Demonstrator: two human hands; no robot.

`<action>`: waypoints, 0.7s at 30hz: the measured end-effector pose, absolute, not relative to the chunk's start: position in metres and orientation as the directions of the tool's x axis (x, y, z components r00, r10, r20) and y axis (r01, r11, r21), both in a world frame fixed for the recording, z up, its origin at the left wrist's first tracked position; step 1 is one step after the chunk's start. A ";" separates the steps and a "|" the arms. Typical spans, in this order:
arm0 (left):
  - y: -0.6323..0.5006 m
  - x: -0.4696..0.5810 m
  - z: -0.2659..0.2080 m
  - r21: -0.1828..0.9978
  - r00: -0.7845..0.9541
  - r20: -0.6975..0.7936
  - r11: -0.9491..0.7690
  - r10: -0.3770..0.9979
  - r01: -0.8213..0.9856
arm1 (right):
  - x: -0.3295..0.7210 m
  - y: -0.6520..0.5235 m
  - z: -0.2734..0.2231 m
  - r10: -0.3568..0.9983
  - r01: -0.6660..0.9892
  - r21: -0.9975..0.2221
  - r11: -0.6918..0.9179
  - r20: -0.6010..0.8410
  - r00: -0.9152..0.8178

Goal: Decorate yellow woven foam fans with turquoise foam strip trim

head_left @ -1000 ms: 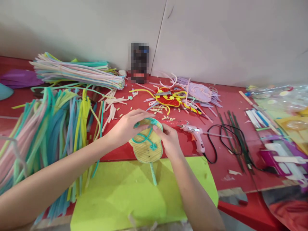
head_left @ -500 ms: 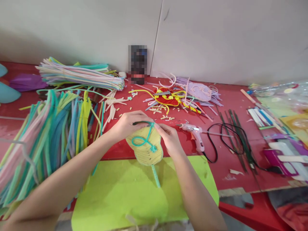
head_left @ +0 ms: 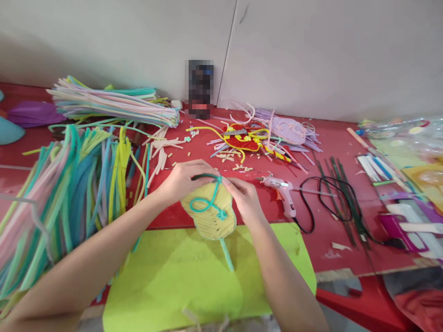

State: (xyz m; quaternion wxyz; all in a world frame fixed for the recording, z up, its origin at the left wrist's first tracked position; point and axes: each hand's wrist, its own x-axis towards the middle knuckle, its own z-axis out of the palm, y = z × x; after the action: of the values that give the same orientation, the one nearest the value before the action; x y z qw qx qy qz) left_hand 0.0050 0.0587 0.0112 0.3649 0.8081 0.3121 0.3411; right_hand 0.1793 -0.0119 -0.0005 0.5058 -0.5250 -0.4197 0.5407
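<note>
Yellow fan-shaped piece (head_left: 209,226) is held in both your hands: your left hand (head_left: 183,179) grips its upper left edge, your right hand (head_left: 245,199) its upper right, beside the curling teal strip (head_left: 217,189).

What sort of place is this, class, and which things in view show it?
Probably a craft workspace, though whether in a home, school or workshop I cannot tell. The signs are the pink glue gun, the bundle of coloured stems and the yellow piece with green trim.
</note>
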 end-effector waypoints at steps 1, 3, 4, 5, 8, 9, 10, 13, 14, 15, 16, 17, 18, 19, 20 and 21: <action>0.059 0.005 0.011 0.809 0.568 0.317 -0.529 0.759 0.256 | 0.179 -0.012 0.000 0.988 -0.106 -0.985 -0.134 -0.142 0.064; 0.059 0.005 0.011 0.826 0.570 0.293 -0.503 0.768 0.253 | 0.179 -0.012 0.000 0.988 -0.102 -0.986 -0.133 -0.140 0.070; 0.059 0.004 0.012 0.839 0.575 0.269 -0.481 0.772 0.253 | 0.179 -0.012 0.000 0.987 -0.098 -0.986 -0.136 -0.143 0.074; 0.060 0.003 0.012 0.854 0.579 0.238 -0.452 0.780 0.258 | 0.179 -0.012 0.000 0.986 -0.093 -0.985 -0.142 -0.150 0.077; 0.064 0.001 0.014 0.892 0.574 0.129 -0.347 0.808 0.289 | 0.180 -0.012 0.000 0.982 -0.085 -0.983 -0.163 -0.170 0.079; 0.065 0.000 0.014 0.900 0.577 0.097 -0.319 0.811 0.297 | 0.180 -0.012 0.000 0.982 -0.083 -0.983 -0.164 -0.171 0.079; 0.066 0.000 0.014 0.907 0.585 0.071 -0.297 0.808 0.299 | 0.180 -0.012 -0.001 0.982 -0.081 -0.983 -0.162 -0.168 0.082; 0.067 0.000 0.013 0.926 0.615 0.009 -0.239 0.789 0.293 | 0.180 -0.011 -0.002 0.983 -0.074 -0.985 -0.153 -0.159 0.095; 0.066 0.000 0.012 0.931 0.617 -0.004 -0.222 0.787 0.290 | 0.180 -0.011 -0.002 0.983 -0.073 -0.986 -0.151 -0.158 0.096; 0.066 0.001 0.012 0.935 0.615 -0.014 -0.207 0.789 0.287 | 0.180 -0.011 -0.002 0.983 -0.073 -0.986 -0.151 -0.158 0.094; 0.066 0.001 0.012 0.938 0.611 -0.021 -0.196 0.791 0.286 | 0.180 -0.011 -0.003 0.983 -0.073 -0.986 -0.152 -0.158 0.091; 0.066 0.001 0.011 0.940 0.607 -0.024 -0.189 0.795 0.285 | 0.179 -0.011 -0.003 0.983 -0.075 -0.985 -0.153 -0.159 0.087; 0.065 0.001 0.011 0.941 0.603 -0.024 -0.185 0.797 0.283 | 0.179 -0.011 -0.003 0.983 -0.078 -0.985 -0.155 -0.162 0.084; 0.065 0.002 0.011 0.942 0.601 -0.024 -0.182 0.799 0.281 | 0.179 -0.011 -0.003 0.983 -0.082 -0.984 -0.158 -0.165 0.082; 0.065 0.002 0.012 0.943 0.600 -0.024 -0.181 0.799 0.279 | 0.179 -0.011 -0.003 0.982 -0.086 -0.983 -0.162 -0.169 0.080; 0.065 0.002 0.012 0.943 0.600 -0.024 -0.181 0.800 0.278 | 0.179 -0.011 -0.003 0.982 -0.090 -0.982 -0.166 -0.174 0.081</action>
State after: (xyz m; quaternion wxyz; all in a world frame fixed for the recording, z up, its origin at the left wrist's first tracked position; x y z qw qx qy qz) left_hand 0.0015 0.0653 0.0118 0.5216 0.7266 0.3708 0.2500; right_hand 0.1788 -0.0110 -0.0033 0.4973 -0.5413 -0.4117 0.5387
